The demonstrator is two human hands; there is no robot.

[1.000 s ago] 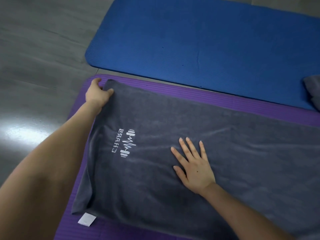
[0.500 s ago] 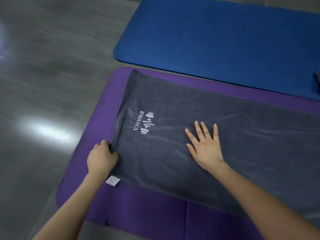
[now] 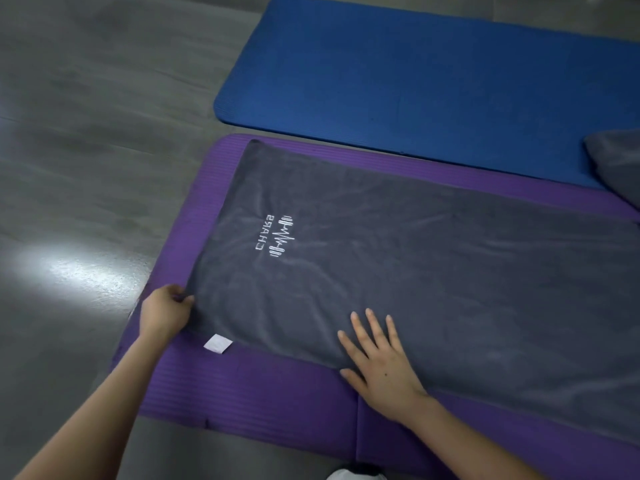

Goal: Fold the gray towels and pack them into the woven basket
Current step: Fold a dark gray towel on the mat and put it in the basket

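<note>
A gray towel [image 3: 433, 271] with a white printed logo lies spread flat along the purple mat [image 3: 277, 386]. A white label sticks out at its near left corner. My left hand [image 3: 166, 315] pinches the towel's left edge close to that corner. My right hand [image 3: 379, 358] lies flat with fingers spread on the towel's near edge. A second gray towel [image 3: 618, 164] shows partly at the right edge, resting across the blue and purple mats. The woven basket is out of view.
A blue mat [image 3: 433, 74] lies on the far side of the purple one. Gray glossy floor [image 3: 86, 168] stretches to the left, with a bright light reflection. A white object peeks in at the bottom edge.
My left hand moved from the towel's far left corner down to its near left corner. My right hand slid toward the towel's near edge.
</note>
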